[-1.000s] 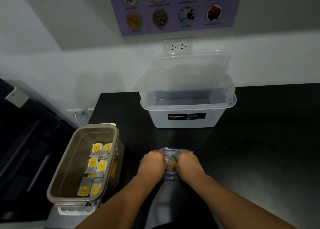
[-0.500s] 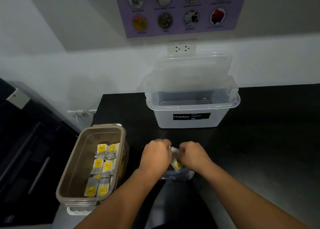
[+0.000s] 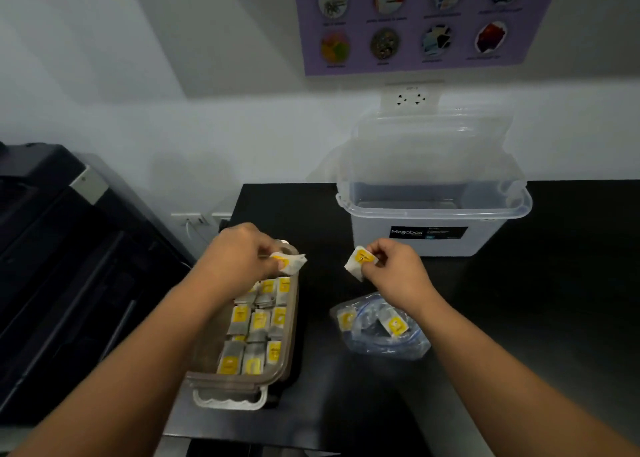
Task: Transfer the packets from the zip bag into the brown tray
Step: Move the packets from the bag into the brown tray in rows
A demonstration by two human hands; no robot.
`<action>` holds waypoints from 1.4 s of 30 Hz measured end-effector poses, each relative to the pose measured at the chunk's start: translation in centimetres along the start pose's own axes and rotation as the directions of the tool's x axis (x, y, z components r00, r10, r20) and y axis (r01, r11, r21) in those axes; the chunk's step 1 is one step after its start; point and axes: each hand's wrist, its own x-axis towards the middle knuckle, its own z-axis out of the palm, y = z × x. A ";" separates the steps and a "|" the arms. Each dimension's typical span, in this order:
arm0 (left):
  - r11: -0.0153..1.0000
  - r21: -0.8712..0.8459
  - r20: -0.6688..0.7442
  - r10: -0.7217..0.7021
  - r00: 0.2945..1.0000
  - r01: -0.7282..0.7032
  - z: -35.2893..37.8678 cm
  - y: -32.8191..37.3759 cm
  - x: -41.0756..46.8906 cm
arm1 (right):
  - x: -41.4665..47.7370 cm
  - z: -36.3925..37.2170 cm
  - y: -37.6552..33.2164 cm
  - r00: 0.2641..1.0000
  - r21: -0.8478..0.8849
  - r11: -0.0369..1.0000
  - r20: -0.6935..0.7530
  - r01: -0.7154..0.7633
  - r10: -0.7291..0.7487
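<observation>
Left grip pinches one packet, right grip a second packet.

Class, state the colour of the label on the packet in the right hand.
Yellow, on a white packet; head view.

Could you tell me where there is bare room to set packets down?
Bare: in the brown tray, left of its packet rows; the table between tray and zip bag, and right of the bag. Crowded: tray's right side.

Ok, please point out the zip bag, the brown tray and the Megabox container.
zip bag [image 3: 377, 337]: head view, clear middle.
brown tray [image 3: 232, 383]: head view, near rim.
Megabox container [image 3: 427, 232]: head view, front label.
</observation>
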 end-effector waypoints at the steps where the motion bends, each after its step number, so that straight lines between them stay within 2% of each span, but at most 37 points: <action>1: 1.000 0.018 0.044 -0.025 0.999 0.024 -0.5 -1.1 0.0 | 0.0 0.5 -0.6 1.000 0.029 1.000 0.001 0.006 -0.006; 7: 0.975 -0.018 0.178 -0.217 0.960 0.223 1.1 -5.1 -1.0 | -0.2 3.3 -3.1 0.998 0.143 0.989 0.028 0.047 -0.052; 10: 0.952 0.069 0.261 -0.306 0.916 0.298 3.2 -6.4 -1.1 | -0.1 4.4 -3.7 0.997 0.156 0.986 0.053 0.053 -0.062; 13: 0.933 0.196 0.226 -0.343 0.912 0.303 5.0 -6.8 -1.1 | 0.0 5.3 -4.1 0.995 0.164 0.985 0.076 0.054 -0.067; 17: 0.892 0.387 0.174 -0.320 0.931 0.234 6.4 -5.7 -1.1 | 0.1 6.2 -4.3 0.991 0.177 0.982 0.109 0.058 -0.078; 21: 0.850 0.492 0.146 -0.293 0.945 0.188 7.4 -5.4 -1.0 | 0.1 6.5 -4.2 0.986 0.172 0.983 0.145 0.057 -0.083; 27: 0.789 0.581 0.105 -0.313 0.944 0.197 7.9 -5.1 -1.3 | 0.2 6.0 -3.4 0.977 0.190 0.981 0.199 0.036 -0.074; 32: 0.761 0.586 0.060 -0.383 0.922 0.278 7.8 -4.9 -1.8 | 0.6 5.0 -2.7 0.973 0.208 0.978 0.224 0.014 -0.062; 42: 0.769 0.414 0.099 -0.569 0.816 0.487 9.7 -4.2 -1.6 | 1.8 3.0 -0.8 0.951 0.222 0.975 0.305 -0.010 -0.059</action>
